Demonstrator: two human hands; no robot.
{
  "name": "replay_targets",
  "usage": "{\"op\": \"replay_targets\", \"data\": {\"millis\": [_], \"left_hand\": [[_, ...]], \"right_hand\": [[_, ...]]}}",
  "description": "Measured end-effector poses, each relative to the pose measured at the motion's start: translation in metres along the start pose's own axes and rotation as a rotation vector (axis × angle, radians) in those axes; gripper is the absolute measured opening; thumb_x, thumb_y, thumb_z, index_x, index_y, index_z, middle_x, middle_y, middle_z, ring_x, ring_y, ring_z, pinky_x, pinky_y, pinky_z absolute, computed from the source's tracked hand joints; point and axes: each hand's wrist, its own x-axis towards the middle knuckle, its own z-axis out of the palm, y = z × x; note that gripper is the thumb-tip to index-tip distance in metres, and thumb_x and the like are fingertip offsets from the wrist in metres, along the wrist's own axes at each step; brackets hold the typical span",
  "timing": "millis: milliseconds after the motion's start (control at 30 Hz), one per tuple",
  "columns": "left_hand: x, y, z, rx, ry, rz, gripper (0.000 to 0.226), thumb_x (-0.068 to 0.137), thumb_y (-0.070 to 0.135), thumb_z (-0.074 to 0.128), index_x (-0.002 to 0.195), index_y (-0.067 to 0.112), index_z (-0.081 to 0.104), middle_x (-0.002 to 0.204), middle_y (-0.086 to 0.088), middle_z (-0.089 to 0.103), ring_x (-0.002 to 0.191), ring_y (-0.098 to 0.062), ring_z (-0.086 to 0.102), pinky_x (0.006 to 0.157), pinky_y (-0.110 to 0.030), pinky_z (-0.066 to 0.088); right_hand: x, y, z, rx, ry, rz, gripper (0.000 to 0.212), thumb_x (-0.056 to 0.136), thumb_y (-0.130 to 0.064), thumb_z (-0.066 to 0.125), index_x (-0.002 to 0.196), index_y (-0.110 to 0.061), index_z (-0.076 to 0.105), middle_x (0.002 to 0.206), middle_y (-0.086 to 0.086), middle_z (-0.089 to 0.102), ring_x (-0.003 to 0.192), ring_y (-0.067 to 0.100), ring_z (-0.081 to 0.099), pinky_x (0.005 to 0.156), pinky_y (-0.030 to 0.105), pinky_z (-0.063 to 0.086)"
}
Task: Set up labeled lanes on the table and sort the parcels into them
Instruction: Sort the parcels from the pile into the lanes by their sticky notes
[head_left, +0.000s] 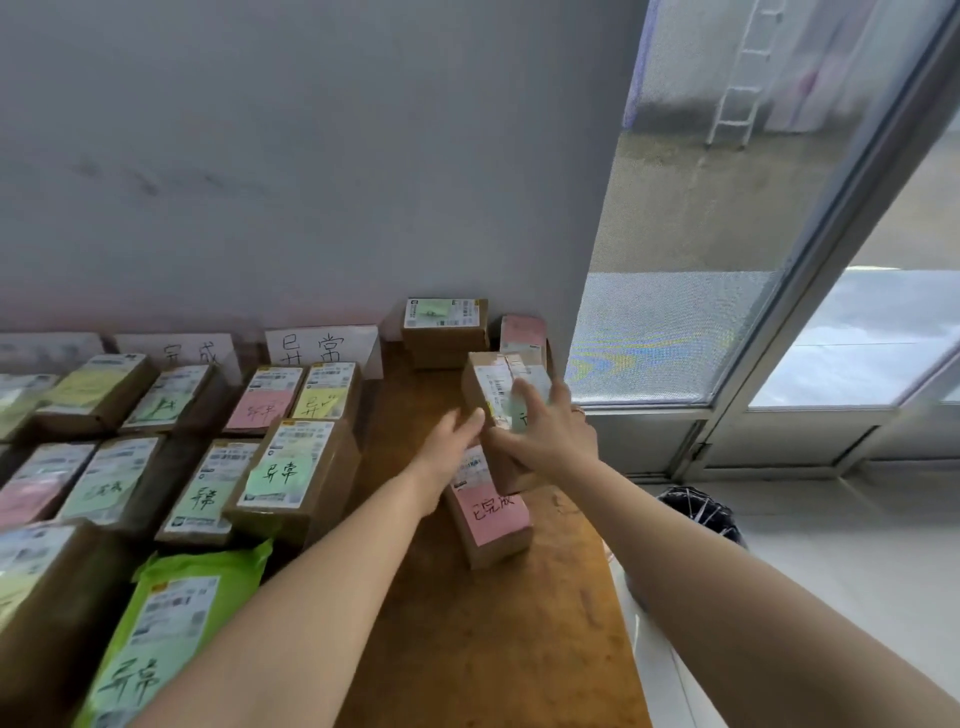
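- Most parcels look sorted already: rows of brown cardboard boxes (291, 467) with white shipping labels and pink, green or yellow handwritten notes lie in lanes in front of and left of the white paper sign marked 异常 (322, 347).
- A second white paper sign marked 完成 (176, 354) stands just left of the 异常 sign. A third card further left is too blurred to read. I judge the lanes as set up.
- A green plastic mailer with a green note (171, 613) lies well in front of the 异常 sign, at the near end.
- What's left, by my read, is a small cluster right of the 异常 sign. It has a brown box stack with a green note (447, 325), a pink-noted parcel (522, 332) further right, and a flat brown box with a pink note (491, 514) nearer the camera.
- The thing in hand is a tall brown cardboard box with a white barcode label and a pale green note (485, 384). It is right of the 异常 sign, tilted up on end above the pink-note box. I can't tell whether the two touch.
- The right hand (550, 434) grips the tall box, fingers spread over the labelled face and thumb at the lower edge. It is blurred.
- The left hand (452, 436) has straight fingers, tips against the tall box's lower left side, wrapped round nothing.
- Fingers cover the note text on the tall box, so its target lane can't be judged.
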Motion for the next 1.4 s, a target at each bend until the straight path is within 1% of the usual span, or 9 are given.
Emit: {"op": "replay_targets", "data": {"millis": [100,200,333,467,633,733,867,1067,1400], "left_hand": [[-0.011,0.001,-0.009,-0.194,-0.076,-0.108,0.061,0.085,0.059,0.055,0.139,0.038,0.035,0.134,-0.001,0.051,0.119,-0.031,0.051,0.093,-0.057,0.047],[-0.018,-0.002,-0.022,-0.305,0.009,-0.107,0.058,0.087,0.042,0.063,0.138,0.039,0.036,0.123,-0.003,0.057,0.108,-0.029,0.057,0.084,-0.052,0.053],[-0.025,-0.010,-0.042,-0.287,0.139,-0.052,0.056,0.090,0.026,0.063,0.137,0.036,0.036,0.120,-0.003,0.060,0.103,-0.025,0.061,0.085,-0.047,0.053],[-0.032,-0.016,-0.057,-0.280,0.215,0.035,0.054,0.091,0.021,0.060,0.137,0.036,0.036,0.124,0.001,0.060,0.100,-0.018,0.062,0.081,-0.039,0.054],[-0.035,-0.026,-0.077,-0.195,0.279,0.072,0.058,0.090,0.018,0.062,0.138,0.035,0.034,0.133,0.001,0.054,0.112,-0.020,0.059,0.095,-0.038,0.050],[-0.037,-0.030,-0.088,-0.160,0.320,0.061,0.061,0.089,0.019,0.063,0.140,0.034,0.033,0.133,0.002,0.054,0.110,-0.018,0.059,0.093,-0.036,0.049],[-0.041,-0.023,-0.099,-0.172,0.321,0.107,0.059,0.090,0.017,0.062,0.140,0.032,0.034,0.133,0.000,0.056,0.107,-0.017,0.061,0.080,-0.027,0.051],[-0.061,0.014,-0.135,-0.220,0.352,0.242,0.049,0.088,0.013,0.064,0.124,0.036,0.039,0.128,-0.004,0.060,0.102,-0.023,0.066,0.090,-0.045,0.054],[-0.166,0.006,-0.299,-0.257,0.561,0.391,0.061,0.087,0.008,0.065,0.139,0.019,0.035,0.118,-0.001,0.063,0.099,-0.020,0.066,0.084,-0.036,0.056]], "right_hand": [[-0.003,-0.018,0.002,0.019,-0.047,-0.097,0.063,0.090,-0.065,0.040,0.145,-0.038,0.026,0.151,0.010,0.023,0.129,0.038,0.040,0.101,0.045,0.038],[-0.008,-0.029,0.007,0.225,-0.118,-0.190,0.050,0.101,-0.049,0.033,0.148,-0.032,0.029,0.152,0.009,0.028,0.133,0.035,0.038,0.101,0.038,0.036],[-0.008,-0.026,0.018,0.624,-0.069,-0.045,0.046,0.105,-0.034,0.029,0.150,-0.023,0.029,0.148,0.004,0.043,0.131,0.024,0.044,0.086,0.025,0.037],[0.000,-0.023,0.050,0.227,-0.191,-0.025,0.044,0.102,-0.025,0.037,0.146,-0.022,0.036,0.149,0.010,0.038,0.127,0.032,0.046,0.093,0.039,0.049],[-0.012,-0.027,0.091,-0.043,-0.367,0.011,0.066,0.086,-0.047,0.063,0.142,-0.040,0.029,0.157,0.007,0.008,0.134,0.041,0.028,0.101,0.058,0.036],[-0.013,-0.029,0.102,-0.038,-0.334,0.069,0.085,0.078,-0.045,0.074,0.143,-0.045,0.020,0.158,0.011,0.000,0.134,0.041,0.027,0.098,0.057,0.038],[-0.006,-0.043,0.085,-0.047,-0.148,0.063,0.076,0.080,-0.054,0.065,0.143,-0.038,0.024,0.152,0.016,0.017,0.131,0.040,0.033,0.099,0.052,0.039],[0.001,-0.098,0.022,0.104,0.149,-0.049,0.067,0.082,-0.048,0.063,0.139,-0.039,0.029,0.156,0.014,0.015,0.130,0.041,0.036,0.100,0.049,0.039],[-0.065,-0.290,0.035,0.240,0.114,-0.309,0.075,0.084,-0.049,0.062,0.147,-0.037,0.023,0.158,0.007,0.011,0.133,0.039,0.035,0.099,0.047,0.044]]}}
